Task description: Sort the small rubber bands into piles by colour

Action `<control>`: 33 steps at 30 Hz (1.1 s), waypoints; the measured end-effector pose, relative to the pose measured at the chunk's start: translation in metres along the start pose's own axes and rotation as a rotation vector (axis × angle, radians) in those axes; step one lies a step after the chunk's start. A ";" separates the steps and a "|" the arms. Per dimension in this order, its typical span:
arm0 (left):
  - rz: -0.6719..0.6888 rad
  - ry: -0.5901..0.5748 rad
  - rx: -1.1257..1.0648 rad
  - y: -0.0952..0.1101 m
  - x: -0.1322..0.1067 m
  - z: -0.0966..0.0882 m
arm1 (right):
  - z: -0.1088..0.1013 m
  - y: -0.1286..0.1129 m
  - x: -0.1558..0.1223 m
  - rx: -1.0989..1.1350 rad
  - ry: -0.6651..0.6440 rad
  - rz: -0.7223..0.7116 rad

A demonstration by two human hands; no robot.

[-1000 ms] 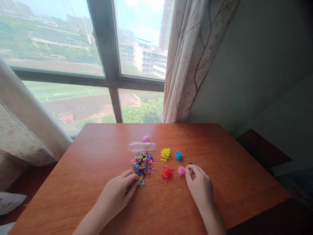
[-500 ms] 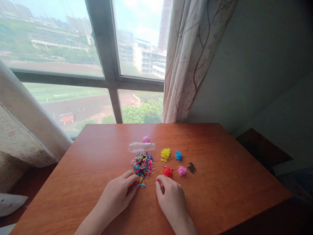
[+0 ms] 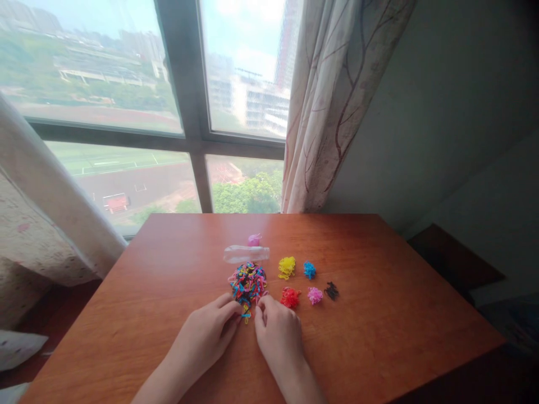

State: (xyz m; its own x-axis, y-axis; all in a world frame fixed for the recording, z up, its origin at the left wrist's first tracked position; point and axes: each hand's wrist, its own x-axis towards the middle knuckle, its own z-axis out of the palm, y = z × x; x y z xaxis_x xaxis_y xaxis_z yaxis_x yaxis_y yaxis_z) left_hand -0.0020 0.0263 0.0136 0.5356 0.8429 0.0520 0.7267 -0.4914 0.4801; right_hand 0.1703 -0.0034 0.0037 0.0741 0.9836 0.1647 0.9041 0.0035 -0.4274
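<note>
A mixed pile of small coloured rubber bands (image 3: 248, 280) lies on the wooden table. My left hand (image 3: 213, 325) is at the pile's near left edge, its fingers pinched on rubber bands; a few yellow and blue bands (image 3: 246, 315) stick out by the fingertips. Close to the pile's near right edge is my right hand (image 3: 278, 328), fingers curled together; whatever is in them is hidden. To its right sit sorted heaps: red bands (image 3: 289, 298), pink bands (image 3: 314, 295), black bands (image 3: 331, 290), yellow bands (image 3: 287, 267) and blue bands (image 3: 309, 270).
Behind the pile a clear plastic bottle (image 3: 246, 255) lies on its side. A pink-purple object (image 3: 254, 240) is just beyond it. The wooden table (image 3: 379, 314) reaches back to a window with curtains (image 3: 320, 112) beside it.
My right hand has moved left, from beside the red heap to the mixed pile's near edge. My left hand has stayed about where it was. The view has shifted slightly.
</note>
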 end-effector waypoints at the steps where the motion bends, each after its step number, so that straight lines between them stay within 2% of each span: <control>1: -0.008 0.001 0.002 0.000 0.000 0.000 | 0.000 0.002 -0.001 0.024 0.002 0.000; 8: -0.046 0.003 0.020 0.000 -0.001 0.000 | -0.006 0.012 -0.011 0.183 0.042 -0.005; 16: 0.003 0.039 0.010 -0.002 0.000 0.001 | -0.013 0.021 -0.017 0.204 0.084 -0.003; 19: 0.009 0.041 0.009 -0.003 0.000 0.002 | -0.020 0.037 -0.020 0.194 0.121 0.007; 27: 0.023 0.047 0.008 -0.005 -0.001 0.003 | -0.049 0.109 -0.014 -0.028 0.254 0.166; 33: 0.032 0.056 0.005 -0.004 0.001 0.002 | -0.048 0.121 -0.008 -0.067 0.234 0.181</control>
State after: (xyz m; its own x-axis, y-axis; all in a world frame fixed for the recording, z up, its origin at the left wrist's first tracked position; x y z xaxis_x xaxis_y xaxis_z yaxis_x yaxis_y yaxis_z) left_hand -0.0040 0.0284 0.0103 0.5342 0.8374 0.1160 0.7115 -0.5194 0.4733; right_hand 0.2991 -0.0200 -0.0064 0.3243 0.8989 0.2946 0.8926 -0.1876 -0.4100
